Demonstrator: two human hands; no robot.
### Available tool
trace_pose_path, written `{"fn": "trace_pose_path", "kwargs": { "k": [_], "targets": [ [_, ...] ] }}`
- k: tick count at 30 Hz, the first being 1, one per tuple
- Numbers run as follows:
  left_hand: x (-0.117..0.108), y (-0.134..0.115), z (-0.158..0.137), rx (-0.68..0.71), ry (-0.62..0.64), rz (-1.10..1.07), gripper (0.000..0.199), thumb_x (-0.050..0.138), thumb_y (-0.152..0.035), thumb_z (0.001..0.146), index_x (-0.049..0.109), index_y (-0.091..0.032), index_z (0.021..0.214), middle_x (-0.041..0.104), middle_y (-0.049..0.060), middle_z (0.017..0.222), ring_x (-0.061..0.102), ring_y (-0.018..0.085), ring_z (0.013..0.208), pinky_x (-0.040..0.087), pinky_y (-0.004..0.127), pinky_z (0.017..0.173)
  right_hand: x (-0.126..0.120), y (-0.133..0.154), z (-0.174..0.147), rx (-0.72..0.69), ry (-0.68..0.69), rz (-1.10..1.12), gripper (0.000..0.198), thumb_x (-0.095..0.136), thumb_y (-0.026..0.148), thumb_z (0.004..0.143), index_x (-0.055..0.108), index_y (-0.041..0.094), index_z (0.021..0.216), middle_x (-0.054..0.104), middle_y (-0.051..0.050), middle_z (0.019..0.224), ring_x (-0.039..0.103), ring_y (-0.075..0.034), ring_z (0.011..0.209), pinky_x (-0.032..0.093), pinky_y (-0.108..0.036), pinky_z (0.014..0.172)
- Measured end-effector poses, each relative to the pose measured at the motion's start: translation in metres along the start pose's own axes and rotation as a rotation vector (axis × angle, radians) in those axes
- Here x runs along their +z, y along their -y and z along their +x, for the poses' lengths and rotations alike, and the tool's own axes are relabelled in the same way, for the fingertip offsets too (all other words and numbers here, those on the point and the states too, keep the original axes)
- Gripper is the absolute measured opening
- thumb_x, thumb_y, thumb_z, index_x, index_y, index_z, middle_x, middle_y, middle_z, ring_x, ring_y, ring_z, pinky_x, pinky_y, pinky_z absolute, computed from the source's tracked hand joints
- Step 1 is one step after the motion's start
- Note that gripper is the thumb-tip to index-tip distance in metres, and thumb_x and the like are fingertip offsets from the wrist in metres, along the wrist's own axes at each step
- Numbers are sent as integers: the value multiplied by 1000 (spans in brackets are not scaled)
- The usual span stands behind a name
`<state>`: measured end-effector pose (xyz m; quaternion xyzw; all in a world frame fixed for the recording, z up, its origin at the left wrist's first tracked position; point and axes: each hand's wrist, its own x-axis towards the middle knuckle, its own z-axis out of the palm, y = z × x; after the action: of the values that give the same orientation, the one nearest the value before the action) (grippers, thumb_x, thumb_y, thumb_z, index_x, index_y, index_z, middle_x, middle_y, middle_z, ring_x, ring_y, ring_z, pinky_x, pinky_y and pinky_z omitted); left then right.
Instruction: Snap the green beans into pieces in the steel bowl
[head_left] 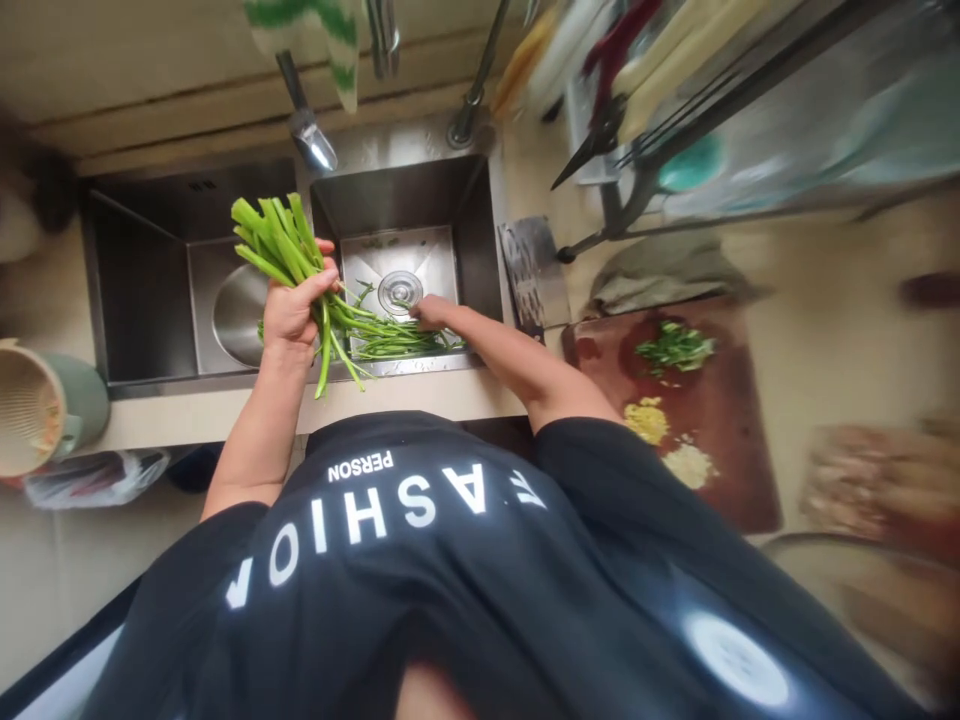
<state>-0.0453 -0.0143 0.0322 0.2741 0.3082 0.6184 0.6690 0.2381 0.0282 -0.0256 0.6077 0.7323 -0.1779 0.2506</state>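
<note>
A bunch of leafy-vegetable stalks (281, 240), bright green with cut ends pointing up and away, is clasped in my left hand (295, 308). That hand is above the divider between the two sink basins, and thin stems hang from it toward the near rim. More green stems (394, 338) lie along the near side of the right basin (420, 195). My right hand (433, 312) reaches down into this basin, fingers curled at those stems beside the round drain (400, 292). Its fingertips are partly hidden.
A faucet (311, 135) juts over the sink divider. To the right are a cleaver (536, 265) and a brown cutting board (731, 400) with chopped greens (675, 348), yellow bits (646, 421) and white bits (688, 463). A green bin (82, 400) stands left; a rack (645, 180) overhangs upper right.
</note>
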Motion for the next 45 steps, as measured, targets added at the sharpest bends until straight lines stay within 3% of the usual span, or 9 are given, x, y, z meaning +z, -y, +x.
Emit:
{"fn": "trace_pose_path", "kwargs": {
  "k": [5, 10, 15, 18, 23, 27, 31, 39, 45],
  "targets": [
    [-5, 7, -5, 32, -1, 3, 32, 85, -22, 58, 67, -18, 84, 62, -3, 67, 61, 10, 58, 54, 24, 63, 33, 13, 8, -19, 124, -332, 65, 82, 36, 69, 64, 9, 125, 67, -21, 123, 56, -35, 123, 48, -38, 98],
    [-1, 16, -5, -4, 10, -3, 34, 86, -23, 58, 68, -17, 87, 62, -2, 71, 64, 13, 64, 53, 25, 66, 41, 20, 11, 5, 174, -315, 41, 78, 33, 72, 74, 9, 104, 69, -21, 118, 56, -37, 123, 48, -43, 100],
    [-1, 19, -4, 17, 37, -22, 35, 86, -22, 57, 68, -17, 87, 66, -1, 76, 63, 12, 64, 52, 25, 65, 13, 15, 8, 24, 158, -198, 36, 65, 33, 84, 72, 7, 109, 71, -21, 116, 67, -29, 107, 53, -31, 89],
    [2, 16, -6, 23, 42, 3, 36, 87, -22, 56, 68, -16, 86, 68, 1, 78, 65, 13, 68, 53, 25, 66, -15, 4, -1, 55, 144, 20, 31, 59, 33, 89, 69, 10, 108, 75, -14, 101, 71, -21, 85, 54, -25, 74],
    [12, 7, -15, 85, 130, 100, 38, 91, -23, 56, 69, -16, 86, 70, 4, 83, 70, 18, 80, 57, 30, 77, -42, -8, -22, 186, 227, 750, 15, 60, 28, 90, 62, 14, 84, 68, -4, 64, 62, -13, 52, 53, -23, 56],
    [11, 12, -12, 225, 284, 244, 39, 90, -29, 61, 70, -19, 93, 69, 2, 82, 72, 23, 87, 60, 36, 80, -43, -4, -29, 261, 246, 864, 18, 48, 21, 96, 59, 13, 85, 69, -5, 66, 63, -13, 53, 54, -23, 57],
    [8, 19, -7, 380, 400, 450, 35, 86, -33, 69, 71, -19, 96, 70, 3, 80, 72, 24, 89, 62, 38, 80, -41, 1, -32, 229, 234, 635, 20, 45, 19, 96, 63, 12, 98, 71, -5, 73, 64, -12, 57, 52, -21, 59],
    [12, 19, -7, 527, 358, 621, 20, 80, -34, 75, 70, -19, 82, 71, 3, 79, 71, 20, 81, 60, 32, 74, -54, 11, -46, 225, -28, 219, 15, 60, 13, 88, 67, 10, 101, 73, -11, 96, 66, -18, 97, 46, -20, 82],
    [26, 21, -7, 663, 499, 954, 16, 68, -22, 80, 69, -16, 94, 75, 8, 96, 70, 24, 96, 54, 37, 91, -71, 21, -76, 98, 28, 757, 15, 56, 25, 94, 57, 14, 85, 57, 2, 58, 45, -6, 43, 39, -19, 46]
  ]
}}
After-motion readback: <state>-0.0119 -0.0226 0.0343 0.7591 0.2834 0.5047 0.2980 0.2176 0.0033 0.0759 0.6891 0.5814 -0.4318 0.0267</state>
